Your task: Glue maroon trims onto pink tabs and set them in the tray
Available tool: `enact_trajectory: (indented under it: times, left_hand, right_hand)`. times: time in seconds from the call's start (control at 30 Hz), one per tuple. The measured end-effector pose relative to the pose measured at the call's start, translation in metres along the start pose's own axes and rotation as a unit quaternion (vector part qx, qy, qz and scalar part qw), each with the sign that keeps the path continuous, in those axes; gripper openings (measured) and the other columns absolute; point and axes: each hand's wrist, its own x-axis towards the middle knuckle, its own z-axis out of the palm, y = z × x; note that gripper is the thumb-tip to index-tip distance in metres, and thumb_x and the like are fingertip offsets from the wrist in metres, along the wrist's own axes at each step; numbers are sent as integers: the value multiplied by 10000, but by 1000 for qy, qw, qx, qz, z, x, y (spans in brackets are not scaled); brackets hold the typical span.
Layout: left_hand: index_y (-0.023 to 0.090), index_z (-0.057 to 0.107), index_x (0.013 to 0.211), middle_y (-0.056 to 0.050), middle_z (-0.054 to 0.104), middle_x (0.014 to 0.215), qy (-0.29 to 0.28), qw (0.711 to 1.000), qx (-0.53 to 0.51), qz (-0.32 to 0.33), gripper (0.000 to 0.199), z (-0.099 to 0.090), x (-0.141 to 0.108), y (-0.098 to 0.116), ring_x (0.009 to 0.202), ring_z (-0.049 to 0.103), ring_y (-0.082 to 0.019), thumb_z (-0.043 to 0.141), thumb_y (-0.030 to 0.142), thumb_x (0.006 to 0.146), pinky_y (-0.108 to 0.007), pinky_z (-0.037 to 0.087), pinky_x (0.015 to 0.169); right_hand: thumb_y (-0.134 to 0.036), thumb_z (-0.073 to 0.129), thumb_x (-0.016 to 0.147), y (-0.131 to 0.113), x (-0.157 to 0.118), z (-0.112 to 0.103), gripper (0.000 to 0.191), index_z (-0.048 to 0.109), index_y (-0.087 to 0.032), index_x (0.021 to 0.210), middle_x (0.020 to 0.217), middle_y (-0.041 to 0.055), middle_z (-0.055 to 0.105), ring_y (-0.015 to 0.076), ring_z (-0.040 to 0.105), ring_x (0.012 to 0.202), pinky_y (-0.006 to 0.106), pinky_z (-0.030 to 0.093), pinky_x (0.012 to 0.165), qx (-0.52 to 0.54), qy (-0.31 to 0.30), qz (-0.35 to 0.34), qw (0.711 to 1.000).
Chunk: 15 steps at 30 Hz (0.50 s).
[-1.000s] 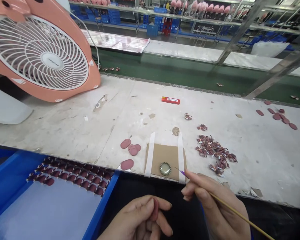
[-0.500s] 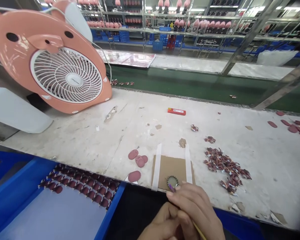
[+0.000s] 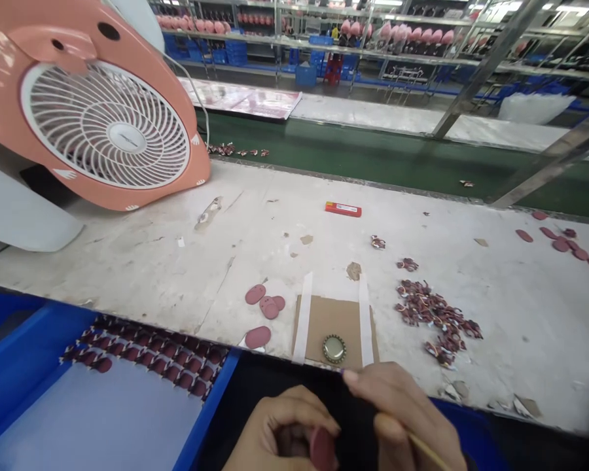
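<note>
My left hand (image 3: 287, 425) is closed on a dark red oval disc (image 3: 321, 448) below the table's front edge. Beside it, my right hand (image 3: 407, 409) pinches a thin yellow stick (image 3: 429, 451); a speck of purple shows by the fingertip. A metal bottle cap (image 3: 334, 348), hollow side up, rests on a cardboard piece (image 3: 331, 314) held down by white tape strips. To its left lie several similar oval discs (image 3: 258, 337), some with small dots. On the right is a loose pile of small dark red pieces with light-coloured bits (image 3: 434, 317).
A blue tray (image 3: 211, 399) at lower left holds rows of dark red pieces on a white sheet. A pink animal-shaped fan (image 3: 199, 154) stands at the left. A red box-like object (image 3: 343, 209) lies mid-table. Behind runs a green belt (image 3: 348, 147); more discs (image 3: 560, 245) lie far right.
My hands were together with the stick's purple end at the bottle cap. They have since drawn apart and back, exposing the disc in my left hand. The view has shifted slightly.
</note>
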Motion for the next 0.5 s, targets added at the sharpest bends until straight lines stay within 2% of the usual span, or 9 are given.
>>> enact_trajectory:
  times: [0.07, 0.17, 0.3, 0.5]
  left_hand:
    - [257, 840, 827, -13, 746, 841, 51, 998, -30, -21, 349, 1, -4, 4, 573, 653, -76, 986, 333, 519, -178, 467, 550]
    - [240, 818, 884, -28, 773, 765, 144, 986, -63, -56, 398, 9, -10, 16, 611, 674, -111, 974, 355, 536, -164, 466, 512]
    - [220, 814, 894, -41, 773, 794, 160, 982, -84, -55, 386, 18, -9, 28, 650, 683, -128, 958, 367, 567, -179, 495, 529]
    - [231, 823, 907, -74, 813, 893, 171, 981, -76, -51, 350, 17, -4, 30, 767, 741, -183, 946, 339, 598, -189, 509, 550]
  right_hand:
    - [-248, 441, 1079, 5, 3, -10, 230, 642, -174, 1165, 894, 51, 683, 135, 663, 796, 223, 556, 676, -14, 7, 16, 1000]
    - [-154, 453, 1046, 12, 3, -14, 204, 639, -168, 1128, 898, 38, 689, 129, 649, 833, 226, 542, 718, -47, 3, 28, 999]
    - [-91, 484, 996, 21, -2, -7, 187, 636, -162, 1076, 887, 33, 677, 137, 622, 851, 243, 509, 744, -73, -10, 32, 997]
    - [-98, 494, 988, 21, 1, -9, 177, 648, -176, 1025, 867, 30, 679, 145, 622, 811, 250, 511, 709, -75, -8, 37, 996]
